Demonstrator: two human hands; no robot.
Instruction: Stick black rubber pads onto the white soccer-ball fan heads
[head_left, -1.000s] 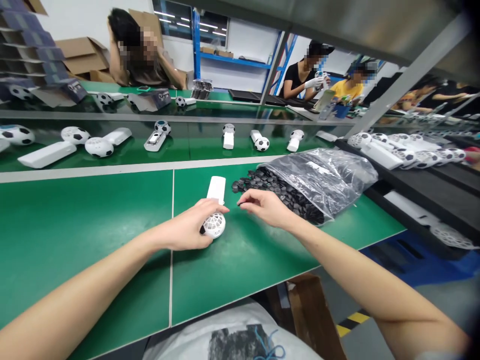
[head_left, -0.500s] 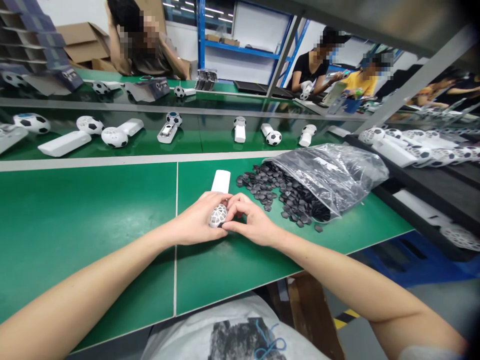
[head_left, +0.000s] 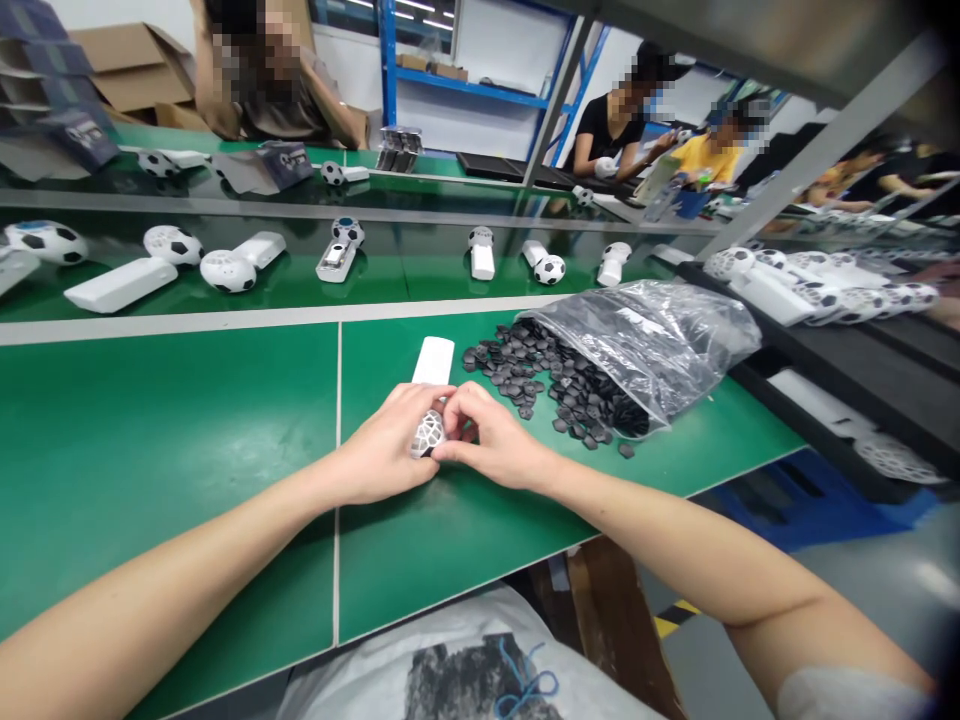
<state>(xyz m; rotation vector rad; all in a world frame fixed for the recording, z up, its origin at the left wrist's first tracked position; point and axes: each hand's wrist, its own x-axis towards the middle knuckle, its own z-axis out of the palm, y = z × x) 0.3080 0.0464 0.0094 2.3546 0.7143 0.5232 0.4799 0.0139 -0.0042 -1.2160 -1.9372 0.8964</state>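
Observation:
A white device [head_left: 433, 360] with a flat handle and a round, net-patterned ball end lies on the green table, handle pointing away. My left hand [head_left: 386, 445] is wrapped round the ball end from the left. From the right, my right hand [head_left: 495, 437] is closed at the ball's side, thumb and fingers pinched together; whatever is between them is too hidden to make out. Right of the hands, many small black pieces [head_left: 517, 365] spill out of a clear plastic bag [head_left: 667, 340].
Several white devices with football-like ends [head_left: 229, 270] lie on the green strip beyond the table's pale edge [head_left: 262, 315]. At the right, a black tray [head_left: 847, 365] holds more. People [head_left: 611, 135] sit across the line near a slanted metal post [head_left: 817, 150].
The whole view has shifted slightly, so the table items appear a little further left. Both hands stay at the ball end, with the right fingers curled slightly differently.

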